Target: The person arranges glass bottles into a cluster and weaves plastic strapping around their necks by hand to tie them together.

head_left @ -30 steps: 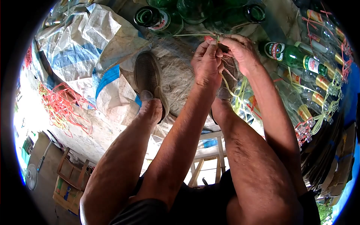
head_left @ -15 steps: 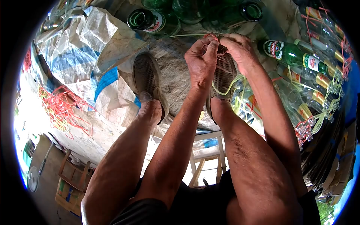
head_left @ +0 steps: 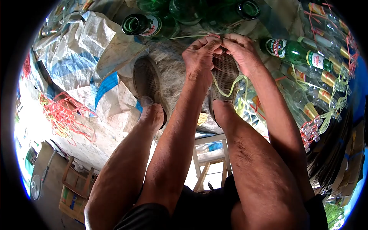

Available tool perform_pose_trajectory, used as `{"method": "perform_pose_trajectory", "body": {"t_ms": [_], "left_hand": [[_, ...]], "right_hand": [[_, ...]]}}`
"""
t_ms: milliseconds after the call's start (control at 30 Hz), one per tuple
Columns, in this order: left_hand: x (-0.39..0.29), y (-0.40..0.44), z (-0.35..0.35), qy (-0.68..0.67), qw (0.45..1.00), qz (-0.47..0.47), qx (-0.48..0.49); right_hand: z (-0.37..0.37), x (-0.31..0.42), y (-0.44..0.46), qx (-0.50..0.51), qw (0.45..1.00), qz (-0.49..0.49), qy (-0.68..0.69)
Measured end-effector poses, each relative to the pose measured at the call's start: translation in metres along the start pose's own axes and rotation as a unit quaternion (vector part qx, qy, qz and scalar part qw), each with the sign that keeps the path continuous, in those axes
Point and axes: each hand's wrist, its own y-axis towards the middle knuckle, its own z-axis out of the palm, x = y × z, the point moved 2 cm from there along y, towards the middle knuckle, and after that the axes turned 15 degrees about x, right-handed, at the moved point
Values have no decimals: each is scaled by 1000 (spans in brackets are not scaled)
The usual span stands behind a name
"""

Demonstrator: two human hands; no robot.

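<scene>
By the toe of the right shoe (head_left: 226, 71), left hand (head_left: 199, 56) and right hand (head_left: 242, 53) pinch reddish string (head_left: 214, 35) in their fingers (head_left: 211, 46); close grips should control it best.

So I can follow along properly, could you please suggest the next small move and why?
I would probably draw the pink twine gently tighter: the left hand pinches it, the right hand is close enough to help, and the yellow-green strand below hangs slack.
</scene>
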Motion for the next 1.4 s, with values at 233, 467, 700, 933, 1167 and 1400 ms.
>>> {"method": "perform_pose_trajectory", "body": {"t_ms": [233,467,700,933,1167,1400], "left_hand": [[-5,0,-4,27,997,-65,-9],[-14,-1,2,51,995,-73,-45],[-15,8,-1,75,990,-116,-43],[-11,14,-3,91,992,-88,-15],[-3,19,-4,148,989,-5,-1],[5,19,-6,143,989,40,7]], "right_hand": [[-7,-3,1,34,999,17,-6],[-14,-10,6,55,998,27,-29],[-16,-1,7,49,992,54,-105],[-11,6,6,33,988,79,-132],[-8,3,7,-50,966,-32,-251],[-4,13,3,-46,928,-79,-361]]}}
